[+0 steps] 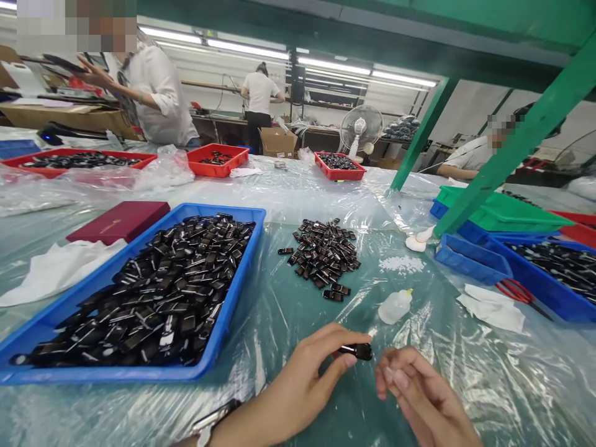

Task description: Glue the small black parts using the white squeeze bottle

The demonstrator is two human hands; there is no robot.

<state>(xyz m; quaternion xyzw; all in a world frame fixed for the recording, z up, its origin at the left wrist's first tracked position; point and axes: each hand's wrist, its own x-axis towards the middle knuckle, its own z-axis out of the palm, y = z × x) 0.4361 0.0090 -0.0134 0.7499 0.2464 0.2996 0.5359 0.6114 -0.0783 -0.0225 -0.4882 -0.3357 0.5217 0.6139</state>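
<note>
My left hand (305, 372) pinches a part (357, 352); from here I can't tell whether my right hand (416, 388) grasps anything. A bottle (395, 307) sits at the part's one o'clock.

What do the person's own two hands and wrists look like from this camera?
The left hand and right hand are both ungloved, and no sleeve shows on the forearm parts in view. On the left wrist is a watch or bracelet, silvery with dark parts; its exact type is unclear.
</note>
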